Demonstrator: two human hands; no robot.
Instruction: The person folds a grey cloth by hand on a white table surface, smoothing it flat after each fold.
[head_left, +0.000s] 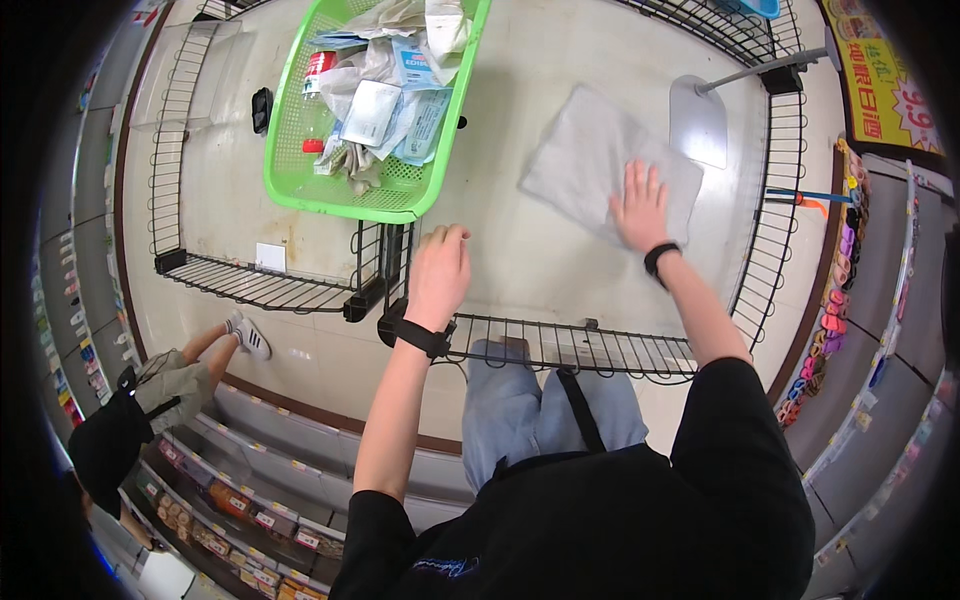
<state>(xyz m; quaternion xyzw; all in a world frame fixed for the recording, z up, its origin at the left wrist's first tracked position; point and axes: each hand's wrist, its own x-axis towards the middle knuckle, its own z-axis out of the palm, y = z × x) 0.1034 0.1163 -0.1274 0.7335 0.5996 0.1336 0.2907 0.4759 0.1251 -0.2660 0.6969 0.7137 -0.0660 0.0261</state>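
Observation:
My right hand (643, 206) lies flat on a light grey cloth (581, 161), palm down with the fingers spread a little. The cloth is spread out on the pale surface of a wire-railed display stand (517, 255). My left hand (439, 266) hovers near the front rail, just below the corner of a green plastic basket (345, 206). Its fingers are loosely bent and the palm is hidden, with no object showing in it. Inside the basket are crumpled used cloths (360, 169), blue-and-white packets (424, 124) and a clear bottle (319, 112) with a red cap.
Black wire rails (592, 345) edge the stand. A metal sign holder (697, 124) stands beyond the cloth. At left lie a small black object (261, 110), a white card (271, 257) and a clear plastic box (176, 75). Another person (142, 405) is by stocked shelves (247, 517).

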